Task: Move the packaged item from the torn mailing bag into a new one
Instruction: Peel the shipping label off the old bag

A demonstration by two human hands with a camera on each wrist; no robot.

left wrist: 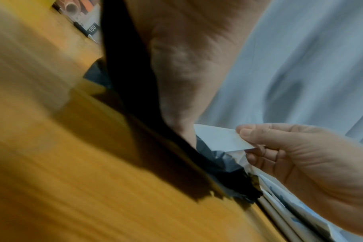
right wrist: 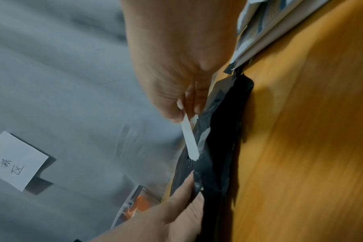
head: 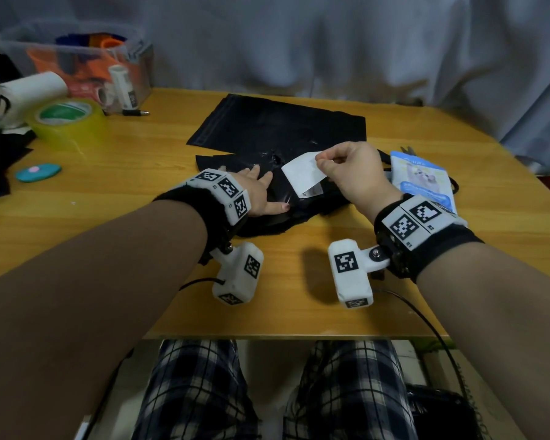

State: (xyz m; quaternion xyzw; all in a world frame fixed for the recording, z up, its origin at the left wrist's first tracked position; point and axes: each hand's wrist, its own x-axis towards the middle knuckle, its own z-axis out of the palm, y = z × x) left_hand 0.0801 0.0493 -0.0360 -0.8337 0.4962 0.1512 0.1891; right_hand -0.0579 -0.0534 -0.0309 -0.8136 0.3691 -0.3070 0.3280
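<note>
A: L hand (head: 254,193) — fingers straight, pressed flat on crumpled torn black plastic mailing bag (head: 267,214). Prob. pinning it so film won't lift w/ the pull.

B: R hand (head: 351,173) — thumb + forefinger pinching corner of white rectangular paper label (head: 302,174). Far end raised, near end stuck to bag. Peeling, by the look; label prob. meant for reuse.

A: Packaged item? Blue-and-white printed flat pouch (head: 423,182) lying on wooden table (head: 140,185), just right of R wrist. Out of torn bag, not yet in new one.

B: Flat black unwrinkled mailing bag (head: 277,125) beyond torn one, edges overlapping. Prob. the replacement; mouth can't be made out.

A: Risk: thin film stretching or label ripping if pulled fast. Low, slow peel advised.

B: Elsewhere, left side: yellow-green tape roll (head: 67,120), black pen (head: 135,113), clear plastic storage box (head: 77,55).
</note>
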